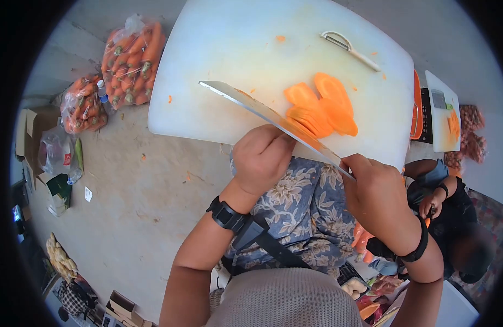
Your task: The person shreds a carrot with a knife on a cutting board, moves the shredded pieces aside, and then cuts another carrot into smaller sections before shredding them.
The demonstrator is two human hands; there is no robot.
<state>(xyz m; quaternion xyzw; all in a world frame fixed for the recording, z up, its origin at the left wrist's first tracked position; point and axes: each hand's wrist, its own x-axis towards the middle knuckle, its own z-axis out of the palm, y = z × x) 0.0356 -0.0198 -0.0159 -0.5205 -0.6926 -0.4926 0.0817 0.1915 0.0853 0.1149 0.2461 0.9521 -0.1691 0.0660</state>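
My right hand (pixel 378 192) grips the handle of a long knife (pixel 262 111) whose blade runs up and left across a white cutting board (pixel 218 65). My left hand (pixel 262 157) is curled at the board's near edge, pressed against the blade over a piece of carrot that is mostly hidden. A fan of orange carrot slices (pixel 321 107) lies on the board just beyond the blade. A white peeler (pixel 349 49) rests at the board's far right.
Two bags of carrots (pixel 132 57) (pixel 83 104) lie on the concrete floor to the left, near boxes and plastic bags. At right a second person (pixel 447 218) crouches beside another white board (pixel 445 111) and an orange tray (pixel 417 106).
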